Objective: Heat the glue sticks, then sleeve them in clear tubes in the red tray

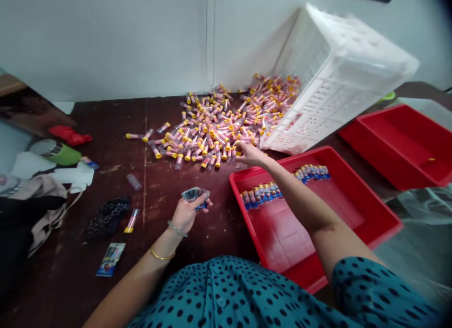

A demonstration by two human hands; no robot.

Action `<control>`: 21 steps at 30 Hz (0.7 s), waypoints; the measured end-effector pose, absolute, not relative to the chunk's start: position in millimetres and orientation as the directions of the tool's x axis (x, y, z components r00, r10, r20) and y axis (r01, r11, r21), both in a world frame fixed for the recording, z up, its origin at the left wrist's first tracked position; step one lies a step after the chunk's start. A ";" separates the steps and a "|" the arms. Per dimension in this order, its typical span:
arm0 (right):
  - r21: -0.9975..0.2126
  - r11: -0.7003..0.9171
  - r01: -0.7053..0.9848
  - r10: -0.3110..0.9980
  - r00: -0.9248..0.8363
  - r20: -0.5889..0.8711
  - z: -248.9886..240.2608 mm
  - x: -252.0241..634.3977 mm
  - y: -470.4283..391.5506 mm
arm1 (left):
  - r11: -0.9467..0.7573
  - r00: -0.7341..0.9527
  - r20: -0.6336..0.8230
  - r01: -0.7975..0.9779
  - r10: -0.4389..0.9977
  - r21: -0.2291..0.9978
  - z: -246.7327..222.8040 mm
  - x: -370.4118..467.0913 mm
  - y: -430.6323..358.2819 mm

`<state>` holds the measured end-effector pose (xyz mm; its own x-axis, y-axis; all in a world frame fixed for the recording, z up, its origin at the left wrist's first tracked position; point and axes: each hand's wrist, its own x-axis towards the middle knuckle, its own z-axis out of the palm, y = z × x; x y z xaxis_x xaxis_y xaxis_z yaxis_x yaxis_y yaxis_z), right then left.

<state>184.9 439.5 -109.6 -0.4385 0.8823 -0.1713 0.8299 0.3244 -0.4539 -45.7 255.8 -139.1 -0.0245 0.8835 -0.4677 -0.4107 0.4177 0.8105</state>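
Note:
My left hand (190, 210) is closed around a small stack of printed plastic sleeves (194, 194), held above the dark table near my body. At the front edge of a heap of clear tubes with yellow caps and pink contents (215, 130), my right hand (250, 155) has its fingers curled at a tube. The fingertips seem to pinch this tube, though they partly hide it. Beneath my right forearm, a red tray (282, 248) holds rows of tubes in blue printed sleeves (261, 194).
A white plastic crate (328, 88) stands tilted by the heap. Farther right is another red tray (406, 144). On the left lie a loose tube (131, 221), a printed packet (110, 260), dark patterned cloth (108, 217), a green cup (58, 152) and a bag (45, 205).

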 end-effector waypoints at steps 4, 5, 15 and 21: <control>-0.723 0.506 0.470 0.736 -0.673 0.077 -98.1 167.2 381.1 | 0.340 -0.096 -0.425 -0.456 0.900 0.822 -143.1 -35.1 259.3; -0.731 0.536 0.423 0.714 -0.689 0.125 -97.8 160.4 365.2 | 0.329 -0.101 -0.418 -0.465 0.903 0.822 -142.7 -30.3 260.1; -0.688 0.647 0.329 0.598 -0.779 0.191 -93.3 152.1 331.2 | 0.477 0.131 -0.463 -0.359 0.877 0.802 -131.7 -36.9 251.1; -0.642 0.670 0.373 0.589 -0.794 0.153 -94.1 152.0 324.5 | 0.404 0.097 -0.394 -0.304 0.914 0.863 -139.9 -35.3 250.5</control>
<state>152.0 324.5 -94.1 -0.7938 0.5887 0.1527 0.3734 0.6699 -0.6417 -35.3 250.5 -139.9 0.0967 0.9141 -0.3938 -0.3039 0.4039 0.8629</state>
